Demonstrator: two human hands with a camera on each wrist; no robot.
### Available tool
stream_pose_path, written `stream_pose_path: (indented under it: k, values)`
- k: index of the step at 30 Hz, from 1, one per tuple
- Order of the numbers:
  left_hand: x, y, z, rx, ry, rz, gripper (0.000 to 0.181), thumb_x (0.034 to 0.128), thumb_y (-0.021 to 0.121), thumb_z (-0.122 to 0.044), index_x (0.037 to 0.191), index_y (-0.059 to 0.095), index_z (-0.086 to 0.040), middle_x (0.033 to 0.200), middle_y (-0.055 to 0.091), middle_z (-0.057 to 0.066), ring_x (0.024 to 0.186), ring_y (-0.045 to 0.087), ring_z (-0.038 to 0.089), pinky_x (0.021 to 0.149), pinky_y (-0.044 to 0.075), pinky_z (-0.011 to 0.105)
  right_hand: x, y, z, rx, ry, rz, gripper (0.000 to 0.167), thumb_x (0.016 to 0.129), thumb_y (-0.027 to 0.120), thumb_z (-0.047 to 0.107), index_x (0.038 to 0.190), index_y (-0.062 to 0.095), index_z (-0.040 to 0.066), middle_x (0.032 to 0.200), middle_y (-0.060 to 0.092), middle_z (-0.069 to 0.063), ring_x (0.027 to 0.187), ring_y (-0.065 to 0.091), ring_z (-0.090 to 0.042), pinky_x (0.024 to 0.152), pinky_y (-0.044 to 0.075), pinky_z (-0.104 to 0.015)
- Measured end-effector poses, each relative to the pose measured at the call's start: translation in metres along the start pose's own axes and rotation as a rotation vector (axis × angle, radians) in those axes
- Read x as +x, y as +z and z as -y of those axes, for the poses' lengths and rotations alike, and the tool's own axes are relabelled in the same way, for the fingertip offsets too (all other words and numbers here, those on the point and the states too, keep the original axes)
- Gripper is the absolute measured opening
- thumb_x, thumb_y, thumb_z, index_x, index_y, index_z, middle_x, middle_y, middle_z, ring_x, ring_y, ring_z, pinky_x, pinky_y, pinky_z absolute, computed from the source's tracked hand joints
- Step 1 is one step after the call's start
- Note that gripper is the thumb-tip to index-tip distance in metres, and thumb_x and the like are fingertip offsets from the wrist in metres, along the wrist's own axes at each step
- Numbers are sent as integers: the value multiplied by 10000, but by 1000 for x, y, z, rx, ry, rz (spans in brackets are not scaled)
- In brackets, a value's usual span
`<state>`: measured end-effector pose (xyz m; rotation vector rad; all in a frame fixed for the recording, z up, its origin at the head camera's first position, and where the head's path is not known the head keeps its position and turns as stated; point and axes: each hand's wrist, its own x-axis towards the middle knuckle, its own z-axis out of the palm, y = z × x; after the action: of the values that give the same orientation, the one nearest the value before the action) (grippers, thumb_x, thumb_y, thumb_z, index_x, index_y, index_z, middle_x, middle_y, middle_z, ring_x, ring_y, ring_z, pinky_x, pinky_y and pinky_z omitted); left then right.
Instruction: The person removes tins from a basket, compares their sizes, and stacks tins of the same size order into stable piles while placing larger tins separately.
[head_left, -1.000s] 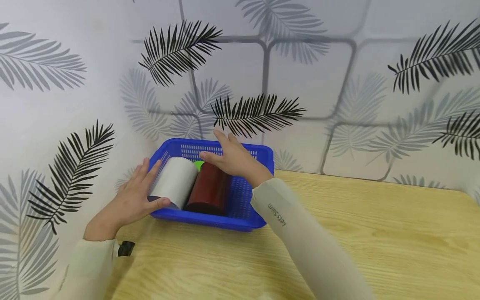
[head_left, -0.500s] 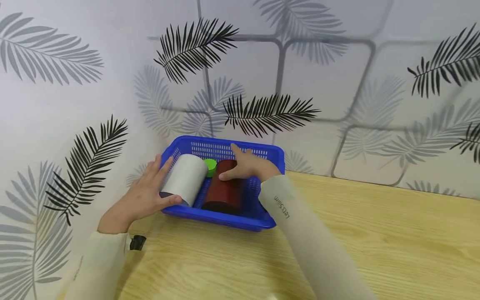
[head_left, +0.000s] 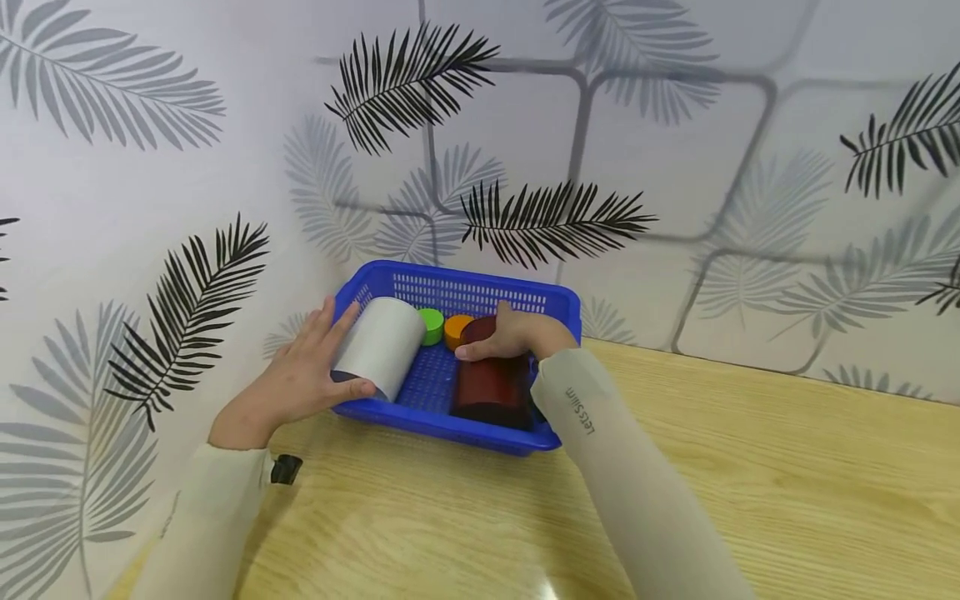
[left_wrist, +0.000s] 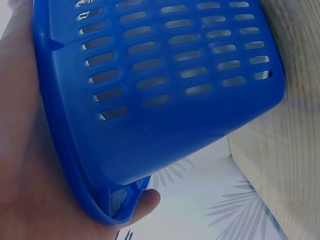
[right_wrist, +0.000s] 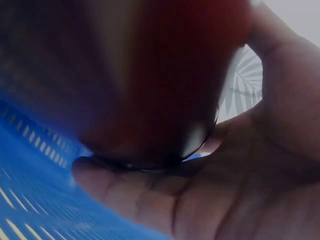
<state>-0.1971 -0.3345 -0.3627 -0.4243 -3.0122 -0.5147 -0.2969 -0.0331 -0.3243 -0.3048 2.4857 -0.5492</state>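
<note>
Inside a blue plastic basket (head_left: pixel 442 423) lie a white cylinder (head_left: pixel 384 343) at the left and a dark red cylinder (head_left: pixel 491 387) at the right. My right hand (head_left: pixel 521 333) grips the dark red cylinder near its far end, thumb across its upper side. In the right wrist view the dark red cylinder (right_wrist: pixel 170 75) is blurred, with fingers under and behind it. My left hand (head_left: pixel 303 379) rests with spread fingers on the basket's left rim, beside the white cylinder. A green round piece (head_left: pixel 431 326) and an orange round piece (head_left: pixel 457 332) sit between the cylinders at the back.
The basket stands on a light wood-grain table (head_left: pixel 420 517), close to a leaf-patterned wall (head_left: pixel 517 133). Another patterned wall surface (head_left: pixel 75 250) rises at the left. A small black object (head_left: pixel 286 469) shows at the left cuff.
My right hand has come down onto the dark red cylinder and shifted it right, away from the white one. The green and orange pieces came into sight. The left hand stays at the rim.
</note>
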Motion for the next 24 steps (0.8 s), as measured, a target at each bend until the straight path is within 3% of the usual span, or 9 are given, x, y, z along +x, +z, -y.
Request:
stream_pose_path:
  k: [5,10,14,20,24]
  values:
    - [3,-3,-4,-9,4,6,1118,872,654,-671,1642,-4,-199,1654,-52,255,1497,14,480,1074,171,753,0,-3,-12,142,-87,-8,868,975,551,592,1546,292,-9,1380,509,-197,1216,545,-347,923,527,-500]
    - [4,-4,-4,-12,5,9,1099,877,630,-688,1643,-2,-219,1653,-39,260,1505,14,456,1082,173,743,-6,-7,-17,280,-110,19,795,1001,566,502,1581,258,55,1489,426,-194,1304,473,-393,929,512,-553]
    - [3,-5,-3,-8,1,11,1095,878,622,-694,1643,-6,-224,1652,-33,264,1504,21,460,1069,190,753,-7,-5,-16,368,-100,41,743,974,631,456,1524,291,90,1411,470,-203,1295,459,-420,943,485,-610]
    - [1,-4,0,-20,-13,11,1093,877,631,-687,1644,1,-226,1654,-36,260,1500,24,470,1064,183,765,2,5,-16,560,-56,74,951,916,713,439,1556,92,110,1407,394,-225,1296,453,-448,919,477,-661]
    - [0,-1,0,-34,-28,20,1090,872,633,-691,1645,28,-217,1654,-43,256,1501,18,468,1068,176,764,0,5,-21,613,-71,62,961,881,766,382,1523,121,74,1406,400,-228,1294,457,-430,927,488,-632]
